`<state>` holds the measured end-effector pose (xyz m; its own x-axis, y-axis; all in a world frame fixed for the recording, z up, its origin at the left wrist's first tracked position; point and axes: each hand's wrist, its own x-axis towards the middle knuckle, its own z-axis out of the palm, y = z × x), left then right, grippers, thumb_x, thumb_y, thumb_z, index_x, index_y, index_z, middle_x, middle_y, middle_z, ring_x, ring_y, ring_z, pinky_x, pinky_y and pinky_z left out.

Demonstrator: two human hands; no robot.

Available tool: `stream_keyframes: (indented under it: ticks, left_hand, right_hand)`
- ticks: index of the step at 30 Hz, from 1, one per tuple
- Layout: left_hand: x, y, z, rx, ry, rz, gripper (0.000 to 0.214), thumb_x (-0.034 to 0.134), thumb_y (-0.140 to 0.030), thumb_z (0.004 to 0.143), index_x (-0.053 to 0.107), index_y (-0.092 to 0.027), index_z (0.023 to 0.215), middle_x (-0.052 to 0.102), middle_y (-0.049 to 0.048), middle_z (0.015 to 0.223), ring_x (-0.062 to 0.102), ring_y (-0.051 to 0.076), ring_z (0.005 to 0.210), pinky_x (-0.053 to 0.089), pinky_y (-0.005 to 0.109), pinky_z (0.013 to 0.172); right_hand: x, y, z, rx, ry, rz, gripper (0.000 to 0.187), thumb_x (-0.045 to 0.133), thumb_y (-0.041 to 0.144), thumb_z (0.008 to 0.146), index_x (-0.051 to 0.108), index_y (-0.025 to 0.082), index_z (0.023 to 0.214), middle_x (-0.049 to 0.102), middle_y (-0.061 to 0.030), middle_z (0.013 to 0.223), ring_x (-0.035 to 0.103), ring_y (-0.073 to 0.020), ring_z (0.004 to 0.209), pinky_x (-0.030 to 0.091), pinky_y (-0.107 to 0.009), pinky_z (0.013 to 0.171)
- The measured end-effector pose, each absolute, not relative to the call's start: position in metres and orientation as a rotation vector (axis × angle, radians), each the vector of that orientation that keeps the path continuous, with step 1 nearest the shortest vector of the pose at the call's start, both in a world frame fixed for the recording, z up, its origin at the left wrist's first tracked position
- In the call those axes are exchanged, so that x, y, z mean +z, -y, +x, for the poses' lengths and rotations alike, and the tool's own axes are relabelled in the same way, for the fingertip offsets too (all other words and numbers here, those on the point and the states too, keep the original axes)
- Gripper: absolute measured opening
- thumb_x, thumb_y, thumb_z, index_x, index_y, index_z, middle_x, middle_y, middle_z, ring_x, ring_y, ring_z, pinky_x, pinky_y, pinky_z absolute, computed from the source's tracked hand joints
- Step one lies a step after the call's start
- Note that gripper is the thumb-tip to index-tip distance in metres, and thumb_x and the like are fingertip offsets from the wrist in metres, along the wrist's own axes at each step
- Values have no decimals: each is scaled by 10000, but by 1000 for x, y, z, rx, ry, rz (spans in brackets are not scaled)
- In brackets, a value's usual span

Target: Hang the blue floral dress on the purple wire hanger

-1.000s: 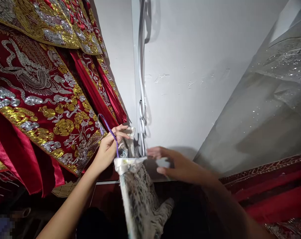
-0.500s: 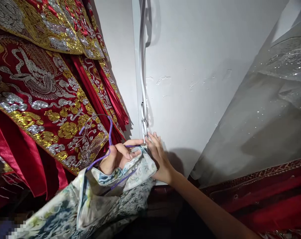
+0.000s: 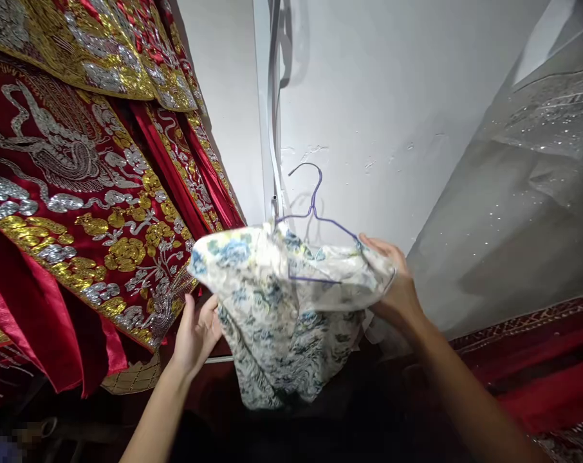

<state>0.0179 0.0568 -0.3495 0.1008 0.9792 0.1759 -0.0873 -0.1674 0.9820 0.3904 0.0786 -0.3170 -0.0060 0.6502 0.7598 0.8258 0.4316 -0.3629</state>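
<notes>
From here I see the floral garment [image 3: 267, 321] hanging on a purple hanger [image 3: 313, 209] between the person's hands, the hanger's hook up against the view of the white wall [image 3: 369, 96], just beside a curved white metal piece [image 3: 275, 116]. The right hand [image 3: 397, 289] is up at the garment's shoulder, though cloth covers part of it and I can't tell how firmly it grips; the left [image 3: 199, 334] has thumb and fingers spread at the sleeve's lower edge, near the red embroidered costume [image 3: 79, 154].
</notes>
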Motion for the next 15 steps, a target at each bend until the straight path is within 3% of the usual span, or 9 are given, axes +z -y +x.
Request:
stream_keyframes:
  ticks: [2,5,8,10,13,15]
  left_hand:
    - [-363,-55,20,1311,-960,1157,723,479,-760,832,626,-217,1287,685,116,1251,582,322,1253,488,442,1029]
    - [-389,-60,31,1432,-1101,1120,562,765,-517,741,653,-234,1214,681,70,1266,562,295,1279,449,374,1065]
    - [-419,-65,41,1487,-1215,988,413,751,-493,747,707,-201,1036,730,75,1134,594,311,1226,446,398,1061]
    - [-436,-66,45,1510,-1250,873,344,737,-474,753,713,-211,973,743,71,1085,597,309,1220,437,410,1072]
    - [-451,-62,51,1536,-1209,750,300,742,-361,749,702,-256,1027,743,46,1104,581,257,1257,409,374,1107]
    - [-453,-58,57,1496,-1148,657,316,728,-291,754,693,-253,1065,745,51,1108,611,246,1222,436,370,1086]
  right_hand:
    - [-295,-86,390,-274,1746,-1328,807,682,326,752,407,288,1509,504,-111,1381,485,-372,1261,378,-518,1063]
    - [-275,-92,375,-307,1874,-1300,936,718,302,664,365,280,1530,492,-106,1397,473,-386,1263,373,-532,1057]
    - [-280,-86,353,-290,2010,-1253,965,694,246,642,343,282,1540,475,-110,1449,440,-406,1306,355,-572,1068]
    - [-295,-79,338,-265,2080,-1182,935,655,218,673,324,301,1544,439,-86,1511,358,-409,1393,271,-614,1131]
    - [-325,-74,319,-171,2130,-1078,829,560,182,780,287,351,1544,415,-34,1548,264,-354,1476,129,-649,1189]
    - [-345,-81,312,-63,2103,-1072,753,535,191,834,305,358,1531,421,-38,1544,280,-332,1477,114,-654,1192]
